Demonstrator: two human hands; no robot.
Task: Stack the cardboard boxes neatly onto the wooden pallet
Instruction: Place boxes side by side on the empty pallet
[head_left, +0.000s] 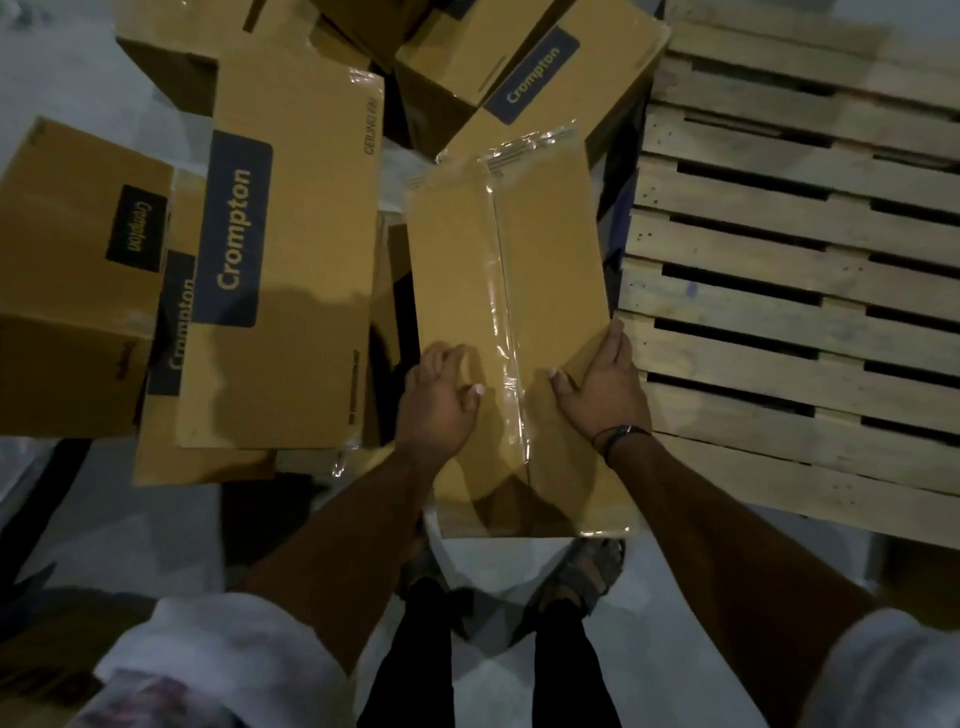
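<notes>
My left hand (436, 402) and right hand (605, 389) curl fingers round the box (509, 270) sides, ready to lift it onto the pallet (779, 249).

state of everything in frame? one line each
pallet, no box on the slats in view
box, taped shut, held beside the pallet, not on it
left hand, grips the box's left edge
right hand, grips the box's right edge, thumb on top
other boxes, jumbled and tilted, left of the held box
</notes>
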